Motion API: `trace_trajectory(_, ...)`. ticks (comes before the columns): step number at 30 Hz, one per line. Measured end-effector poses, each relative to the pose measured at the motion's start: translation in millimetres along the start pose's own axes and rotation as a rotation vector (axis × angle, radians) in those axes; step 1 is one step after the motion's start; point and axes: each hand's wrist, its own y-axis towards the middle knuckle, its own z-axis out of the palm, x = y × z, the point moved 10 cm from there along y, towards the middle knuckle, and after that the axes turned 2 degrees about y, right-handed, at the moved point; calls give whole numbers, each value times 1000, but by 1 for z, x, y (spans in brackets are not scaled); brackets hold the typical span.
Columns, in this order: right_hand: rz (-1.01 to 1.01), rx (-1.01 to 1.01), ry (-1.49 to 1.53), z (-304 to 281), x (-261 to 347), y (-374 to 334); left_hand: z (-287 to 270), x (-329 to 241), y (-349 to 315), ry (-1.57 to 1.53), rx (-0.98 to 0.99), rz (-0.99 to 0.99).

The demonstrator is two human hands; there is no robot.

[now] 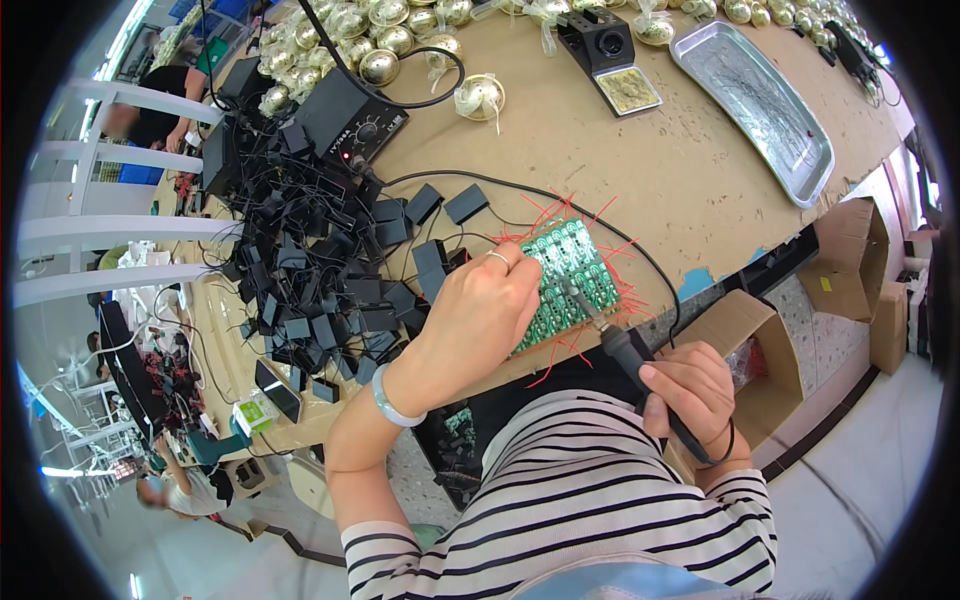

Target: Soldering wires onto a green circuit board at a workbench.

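Observation:
A green circuit board panel [578, 262] with red wires sticking out all round lies at the table's front edge. In my right hand [690, 388] is a soldering iron [627, 352], gripped by its dark handle, its tip over the panel's lower middle. My left hand [485, 300], wearing a ring and a pale bangle, is at the panel's left side with its fingers pinched together. What they hold is hidden; a thin dark wire runs toward the fingertips from the black boxes. Close by that hand lies a black box [431, 266] with a lead.
A large heap of wired black boxes [310, 270] covers the left side, beside the black soldering station [350, 118]. Farther off are an iron stand with a sponge [626, 90], a metal tray [755, 105] and many gold bells [378, 67]. A cardboard box [745, 345] stands at right.

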Motion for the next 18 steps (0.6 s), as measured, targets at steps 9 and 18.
trace_trajectory(9,110,-139,-57,-21,-5,-8,0,0,0,26,-5,-20)
trace_trajectory(18,105,-134,-64,-24,-4,-6,-5,-2,2,103,-45,-12)
